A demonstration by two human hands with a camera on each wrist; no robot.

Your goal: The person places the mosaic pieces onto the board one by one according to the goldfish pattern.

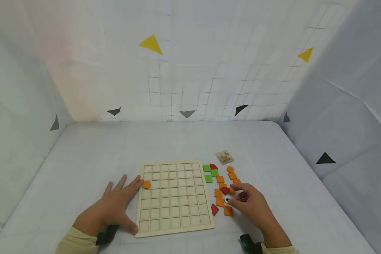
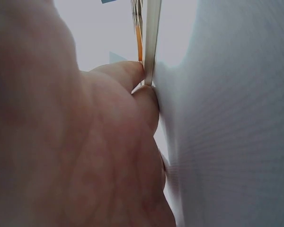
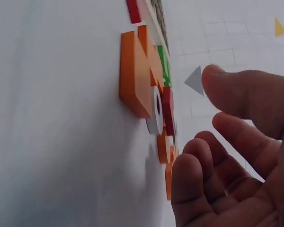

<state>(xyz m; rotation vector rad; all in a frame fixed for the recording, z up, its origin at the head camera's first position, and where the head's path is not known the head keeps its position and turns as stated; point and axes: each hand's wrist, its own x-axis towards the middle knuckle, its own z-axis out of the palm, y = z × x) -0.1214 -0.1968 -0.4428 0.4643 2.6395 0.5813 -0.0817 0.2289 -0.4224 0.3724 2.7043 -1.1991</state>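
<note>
A pale wooden grid board point(image 1: 175, 232) lies flat on the table, with one orange disc point(image 1: 146, 184) in a cell on its left column. Spread along the board's left edge, my left hand point(image 1: 114, 206) touches the rim with its thumb and a fingertip. My right hand point(image 1: 252, 206) hovers over the loose pieces, thumb and fingers apart with nothing between them. Nearest to it is a white disc with a black dot point(image 1: 227, 199), which in the right wrist view lies behind a thick orange square point(image 3: 137, 78). A red quarter-round piece point(image 1: 224, 190) lies close by.
Several orange squares point(image 1: 220, 201) and green squares point(image 1: 208, 179) are strewn along the board's right side. Another red piece point(image 1: 215, 209) lies near the board's lower right. Farther back is a small pattern card point(image 1: 224, 157). White sheets point(image 1: 190, 70) enclose the table.
</note>
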